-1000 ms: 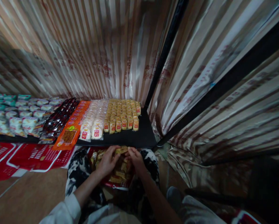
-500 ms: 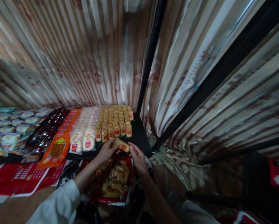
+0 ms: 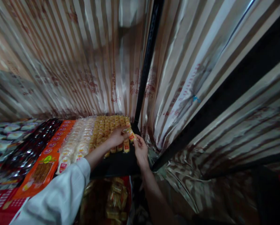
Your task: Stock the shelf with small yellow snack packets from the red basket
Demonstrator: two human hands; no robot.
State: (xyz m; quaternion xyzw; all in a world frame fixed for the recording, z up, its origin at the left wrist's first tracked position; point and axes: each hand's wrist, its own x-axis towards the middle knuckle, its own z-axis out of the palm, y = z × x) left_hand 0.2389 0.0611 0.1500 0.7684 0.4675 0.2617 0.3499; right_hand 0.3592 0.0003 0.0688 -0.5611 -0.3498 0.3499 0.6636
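Note:
Between my two hands is a small wrapped snack cake [image 3: 131, 135] with a red label, tilted over the right end of the display. My left hand [image 3: 117, 137] pinches its upper left side, and the fingers of my right hand [image 3: 141, 150] close on its lower right side. Beneath and left of it stand rows of matching yellow snack cakes [image 3: 104, 125] in clear wrappers, partly covered by my left hand and forearm. Below the shelf edge, a red box [image 3: 128, 187] holds loose snack cakes [image 3: 116, 197] of the same kind.
White wrapped cakes [image 3: 76, 137], orange packets [image 3: 48, 153], dark shiny packs [image 3: 29, 143] and white packets [image 3: 11, 131] line the black shelf [image 3: 114, 167] to the left. A black post [image 3: 146, 65] and striped curtain [image 3: 95, 56] bound the back; a thick dark bar [image 3: 207, 97] slants at right.
Both hands have moved forward with the snack cake, from above the box to the right end of the rows. The cake has turned more upright, and the view has shifted.

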